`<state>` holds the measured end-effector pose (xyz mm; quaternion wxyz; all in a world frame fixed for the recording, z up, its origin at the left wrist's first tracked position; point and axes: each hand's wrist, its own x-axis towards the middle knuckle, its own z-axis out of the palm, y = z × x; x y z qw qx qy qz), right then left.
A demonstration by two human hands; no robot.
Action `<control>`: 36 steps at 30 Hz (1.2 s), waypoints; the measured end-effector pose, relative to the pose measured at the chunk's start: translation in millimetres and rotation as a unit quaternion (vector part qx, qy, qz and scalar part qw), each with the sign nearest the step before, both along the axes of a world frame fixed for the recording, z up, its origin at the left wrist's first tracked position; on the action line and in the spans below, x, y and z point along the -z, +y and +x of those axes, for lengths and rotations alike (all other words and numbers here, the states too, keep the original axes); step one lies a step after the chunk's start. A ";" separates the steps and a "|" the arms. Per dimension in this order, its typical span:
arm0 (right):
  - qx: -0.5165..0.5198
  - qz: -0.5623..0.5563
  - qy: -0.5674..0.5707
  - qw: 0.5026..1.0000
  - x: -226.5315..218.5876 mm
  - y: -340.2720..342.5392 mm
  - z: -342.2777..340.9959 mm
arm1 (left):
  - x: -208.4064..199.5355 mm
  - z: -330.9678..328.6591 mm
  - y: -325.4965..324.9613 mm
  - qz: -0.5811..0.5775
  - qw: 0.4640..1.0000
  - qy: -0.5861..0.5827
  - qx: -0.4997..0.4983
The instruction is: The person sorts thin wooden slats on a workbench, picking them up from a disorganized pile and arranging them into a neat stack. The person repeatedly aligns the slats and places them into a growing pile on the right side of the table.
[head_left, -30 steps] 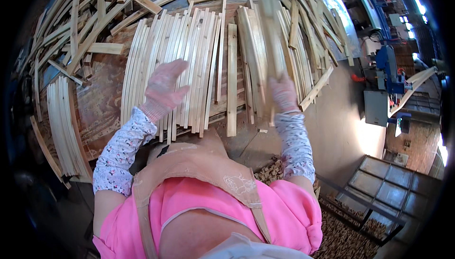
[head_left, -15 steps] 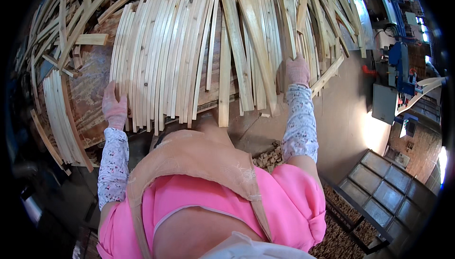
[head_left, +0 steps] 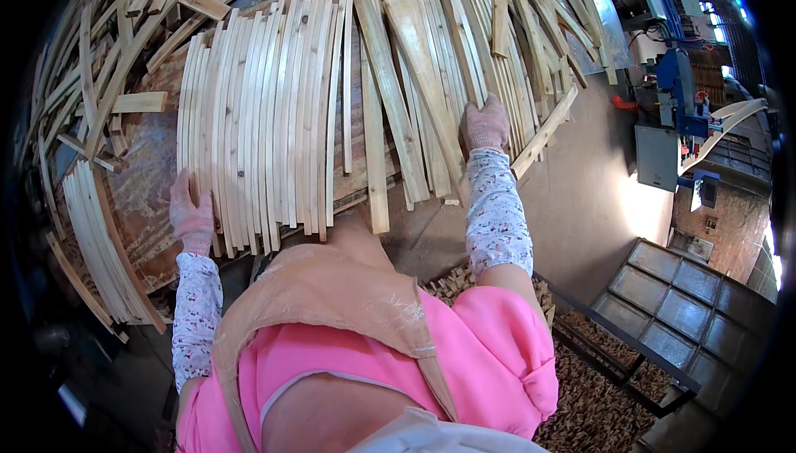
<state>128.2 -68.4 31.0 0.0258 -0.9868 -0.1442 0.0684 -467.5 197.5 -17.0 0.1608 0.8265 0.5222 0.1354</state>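
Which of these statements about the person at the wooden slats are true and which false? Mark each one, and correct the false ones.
1. Both hands wear pink gloves. True: left hand, right hand.
2. The left hand rests at the left edge of the side-by-side row of slats. True.
3. The right hand is lifted clear of the wood. False: it lies on the slats at the right.
4. The person wears a green top. False: the pink top sits under a tan apron.
5. A blue machine stands at the right. True.

Woodworking shop: stacked wooden slats, blue machine.
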 end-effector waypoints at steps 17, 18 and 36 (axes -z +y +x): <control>-0.164 0.065 -0.025 0.984 -30.7 16.1 -103.5 | -37.5 98.5 -76.4 -0.261 0.922 -0.274 0.078; -0.184 0.047 -0.052 0.981 -6.6 11.5 -106.9 | -59.7 135.3 -94.2 -0.276 0.915 -0.273 0.112; -0.227 -0.009 0.052 0.973 -8.7 54.6 -147.4 | -30.8 156.8 -101.1 -0.252 0.928 -0.227 0.154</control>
